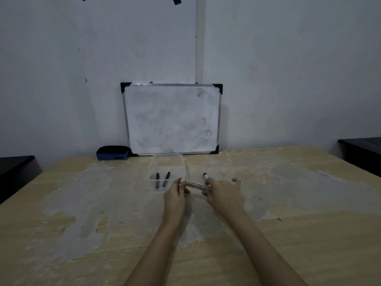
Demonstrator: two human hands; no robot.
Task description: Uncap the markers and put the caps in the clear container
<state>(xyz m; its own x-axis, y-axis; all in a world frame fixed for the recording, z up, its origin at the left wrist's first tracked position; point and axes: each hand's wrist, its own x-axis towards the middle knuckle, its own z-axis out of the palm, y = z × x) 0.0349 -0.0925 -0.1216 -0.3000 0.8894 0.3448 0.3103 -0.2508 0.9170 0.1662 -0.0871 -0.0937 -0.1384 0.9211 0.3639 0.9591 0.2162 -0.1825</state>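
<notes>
A clear container stands on the table just ahead of my hands, and two black caps lie inside it. My left hand and my right hand hold one white marker level between them, each pinching an end, just right of the container's near corner. The marker's ends are hidden by my fingers, so I cannot tell if a cap is on it. A second marker with a dark end lies on the table behind my right index finger, mostly hidden.
A small whiteboard leans on the wall at the table's back edge. A blue and black eraser sits to its left. The wooden table has worn grey patches. Dark furniture edges stand at far left and far right.
</notes>
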